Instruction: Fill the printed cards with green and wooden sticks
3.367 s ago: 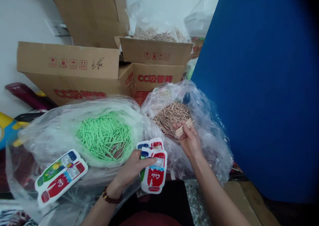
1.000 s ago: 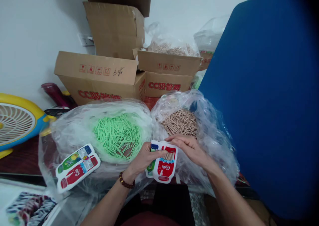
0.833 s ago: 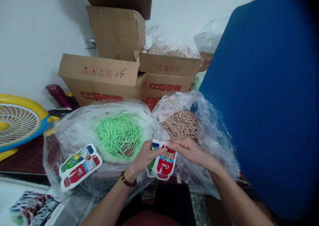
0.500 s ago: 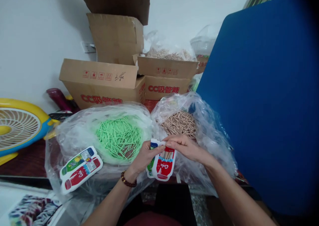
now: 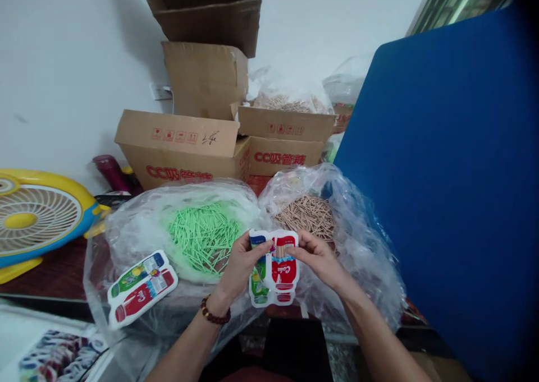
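Note:
My left hand (image 5: pixel 241 263), with a beaded bracelet at its wrist, pinches the left side of red and green bottle-shaped packs (image 5: pixel 284 272). My right hand (image 5: pixel 319 256) grips their upper right edge. Two packs overlap, one lower than the other, and brown sticks show in the front one's window. Behind my left hand, thin green sticks (image 5: pixel 204 233) fill an open clear bag. Brown sticks (image 5: pixel 309 213) lie in another open bag beyond my right hand. Similar packs (image 5: pixel 142 288) rest on the plastic at the left.
Cardboard boxes (image 5: pixel 181 155) stand along the wall behind the bags. At the left is a yellow and blue fan (image 5: pixel 42 216), with a dark red bottle (image 5: pixel 110 171) near it. A large blue board (image 5: pixel 442 174) leans in on the right.
My right hand has moved from the packs' top to their right edge, with its fingers lower. The front pack now sits higher, exposing the one behind below it. The view has shifted slightly.

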`<action>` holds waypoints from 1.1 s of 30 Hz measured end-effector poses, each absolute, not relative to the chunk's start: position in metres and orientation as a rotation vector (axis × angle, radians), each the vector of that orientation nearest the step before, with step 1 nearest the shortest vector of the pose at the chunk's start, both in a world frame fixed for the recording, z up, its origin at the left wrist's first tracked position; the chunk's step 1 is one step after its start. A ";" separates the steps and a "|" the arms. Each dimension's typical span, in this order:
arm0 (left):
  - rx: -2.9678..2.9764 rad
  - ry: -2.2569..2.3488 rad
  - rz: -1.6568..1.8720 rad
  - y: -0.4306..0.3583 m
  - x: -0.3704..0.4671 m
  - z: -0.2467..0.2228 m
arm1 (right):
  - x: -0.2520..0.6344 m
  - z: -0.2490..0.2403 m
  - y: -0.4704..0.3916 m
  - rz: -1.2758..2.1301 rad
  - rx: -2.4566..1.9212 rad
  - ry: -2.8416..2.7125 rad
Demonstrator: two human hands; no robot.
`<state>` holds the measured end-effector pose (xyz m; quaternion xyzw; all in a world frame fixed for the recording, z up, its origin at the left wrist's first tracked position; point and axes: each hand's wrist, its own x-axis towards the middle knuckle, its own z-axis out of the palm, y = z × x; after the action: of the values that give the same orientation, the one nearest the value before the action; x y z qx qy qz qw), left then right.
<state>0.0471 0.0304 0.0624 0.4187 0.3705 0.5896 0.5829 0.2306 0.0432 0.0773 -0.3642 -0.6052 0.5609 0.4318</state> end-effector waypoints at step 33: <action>1.032 1.044 1.432 0.020 0.023 0.055 | 0.198 0.038 0.035 1.456 -0.968 -1.162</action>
<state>0.0227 0.0201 0.0546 0.4301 0.4352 0.5970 0.5189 0.1976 0.0350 0.0379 -0.3998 -0.4802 0.6014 0.4978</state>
